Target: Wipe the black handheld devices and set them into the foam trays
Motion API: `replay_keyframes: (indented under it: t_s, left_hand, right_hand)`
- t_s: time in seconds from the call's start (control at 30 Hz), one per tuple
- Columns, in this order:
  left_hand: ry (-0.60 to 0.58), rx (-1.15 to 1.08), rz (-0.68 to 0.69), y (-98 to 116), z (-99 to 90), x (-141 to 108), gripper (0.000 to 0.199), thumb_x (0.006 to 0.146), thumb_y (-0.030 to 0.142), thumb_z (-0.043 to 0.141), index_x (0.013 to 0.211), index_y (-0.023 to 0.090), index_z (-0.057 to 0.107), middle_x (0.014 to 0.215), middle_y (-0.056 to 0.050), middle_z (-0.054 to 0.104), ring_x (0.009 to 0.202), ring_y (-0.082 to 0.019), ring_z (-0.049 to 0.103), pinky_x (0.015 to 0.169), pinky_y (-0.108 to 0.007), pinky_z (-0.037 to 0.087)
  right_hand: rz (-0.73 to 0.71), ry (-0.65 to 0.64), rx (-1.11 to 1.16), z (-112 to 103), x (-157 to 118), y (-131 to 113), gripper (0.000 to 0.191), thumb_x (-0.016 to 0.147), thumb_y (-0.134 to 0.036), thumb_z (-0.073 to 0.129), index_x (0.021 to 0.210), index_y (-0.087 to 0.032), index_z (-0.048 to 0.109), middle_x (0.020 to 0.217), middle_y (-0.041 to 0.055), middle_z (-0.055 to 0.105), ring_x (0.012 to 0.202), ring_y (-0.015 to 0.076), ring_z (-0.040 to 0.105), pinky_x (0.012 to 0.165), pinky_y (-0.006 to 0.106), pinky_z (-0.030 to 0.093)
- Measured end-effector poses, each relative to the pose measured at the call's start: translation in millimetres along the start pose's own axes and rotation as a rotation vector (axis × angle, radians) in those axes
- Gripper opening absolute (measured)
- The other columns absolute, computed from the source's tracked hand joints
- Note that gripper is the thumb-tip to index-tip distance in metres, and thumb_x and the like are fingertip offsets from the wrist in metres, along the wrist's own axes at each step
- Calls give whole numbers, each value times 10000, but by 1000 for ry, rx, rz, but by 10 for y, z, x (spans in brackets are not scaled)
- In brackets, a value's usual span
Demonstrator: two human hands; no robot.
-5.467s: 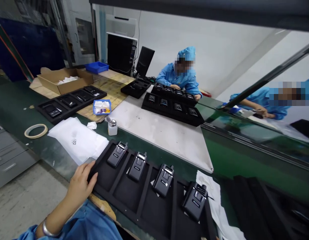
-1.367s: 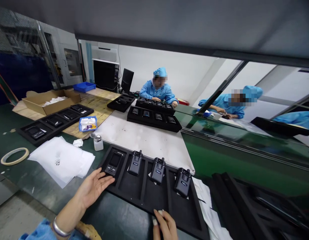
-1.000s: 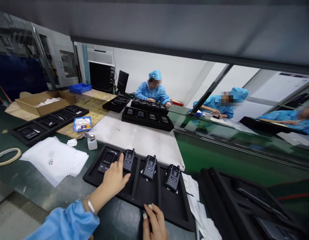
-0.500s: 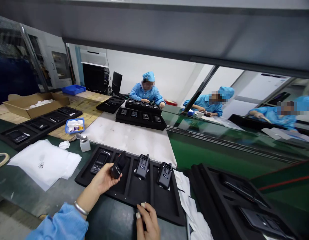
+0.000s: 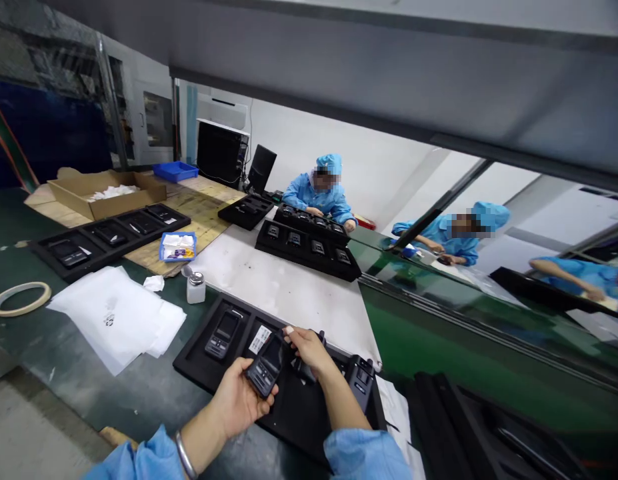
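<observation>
My left hand is closed around the lower part of a black handheld radio, its screen side facing up. At the top end of that radio, my right hand pinches with thumb and finger; whether it grips the radio's edge or something thin is too small to tell. Below both hands lies a black foam tray. Its left compartment holds another radio, and a white label shows in the one beside it. A further radio rests at the right, while one more is partly hidden behind my right hand.
White sheets, a tape ring, a dispenser bottle and a small blue tray are at the left. Filled black trays stand further back. More black trays lie at the right. Three people in blue work across the bench.
The view has swung left. The radio in my left hand has turned from edge-on to screen up, and my right hand has risen from the tray's front edge to the radio's top.
</observation>
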State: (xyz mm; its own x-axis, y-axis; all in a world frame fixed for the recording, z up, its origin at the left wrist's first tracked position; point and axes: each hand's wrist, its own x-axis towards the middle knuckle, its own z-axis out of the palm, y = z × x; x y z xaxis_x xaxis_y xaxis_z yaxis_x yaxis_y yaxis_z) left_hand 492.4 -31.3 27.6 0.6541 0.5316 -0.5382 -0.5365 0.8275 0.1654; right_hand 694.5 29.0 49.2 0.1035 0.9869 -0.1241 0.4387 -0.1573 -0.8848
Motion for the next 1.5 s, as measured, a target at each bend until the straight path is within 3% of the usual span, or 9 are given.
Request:
replay_keyframes:
  t_s: [0.1, 0.23, 0.43, 0.83, 1.1, 1.23, 1.33, 1.43, 1.5]
  left_hand:
    - [11, -42, -27, 6, -28, 56, 423, 898, 447, 501, 1033, 64, 618, 742, -179, 695, 553, -225, 647, 453, -253, 471]
    - [44, -96, -30, 6, -56, 102, 497, 940, 528, 486, 1110, 73, 595, 772, -160, 699, 576, -213, 651, 513, -278, 521]
    - [175, -123, -40, 53, -63, -1, 673, 959, 515, 509, 1365, -11, 402, 1167, -285, 640, 1004, -319, 706, 869, -356, 562]
    - [232, -72, -16, 7, -72, -96, 526, 870, 193, 626, 1332, 46, 424, 1255, -334, 593, 1042, -349, 705, 929, -394, 547]
    - [270, 92, 45, -83, 8, -147, 188, 849, 138, 607, 1035, 134, 583, 1106, -245, 697, 1017, -313, 723, 961, -336, 531]
    - [263, 183, 87, -144, -30, -186, 164, 817, 127, 626, 976, 148, 596, 1050, -210, 720, 1005, -293, 725, 940, -333, 536]
    - [243, 318, 138, -202, -111, -181, 285, 758, 147, 705, 1028, 126, 616, 936, -161, 732, 797, -260, 734, 772, -327, 566]
    - [122, 788, 393, -226, -65, -102, 346, 717, 201, 769, 1045, 141, 676, 817, -82, 694, 609, -195, 635, 651, -313, 534]
    - [55, 1224, 661, -236, 113, 17, 429, 764, 228, 729, 1186, 168, 672, 931, -93, 683, 757, -230, 641, 792, -364, 537]
  right_hand:
    - [75, -116, 17, 91, 162, -6, 552, 676, -727, 606, 541, -217, 447, 470, -66, 357, 454, 90, 316, 461, 245, 292]
    - [154, -191, 32, 159, 337, -33, 536, 623, -704, 654, 559, -223, 426, 473, -83, 330, 451, 75, 277, 447, 233, 246]
    - [240, -205, -18, 234, 586, -22, 462, 619, -623, 655, 548, -230, 423, 433, -94, 304, 419, 62, 208, 428, 236, 139]
    - [154, -184, -168, 290, 658, 2, 415, 776, -472, 677, 537, -198, 477, 464, -90, 374, 453, 72, 303, 497, 237, 245]
    - [37, -89, -225, 349, 631, -8, 389, 805, -411, 690, 547, -186, 504, 506, -84, 409, 502, 88, 391, 556, 236, 312]
    - [-59, 5, -168, 261, 448, -125, 244, 776, -377, 642, 638, -176, 628, 575, -31, 551, 597, 135, 501, 623, 266, 373]
    - [-115, 120, -98, 20, 90, -125, 284, 805, -434, 584, 798, -172, 694, 724, 25, 659, 689, 173, 568, 679, 281, 429]
    - [-111, 271, -40, -236, -486, 67, 405, 848, -520, 531, 901, -156, 699, 804, 70, 688, 712, 195, 590, 681, 296, 466]
    - [-78, 410, 6, -309, -920, 279, 454, 861, -564, 519, 906, -150, 699, 793, 78, 687, 688, 200, 592, 645, 299, 479]
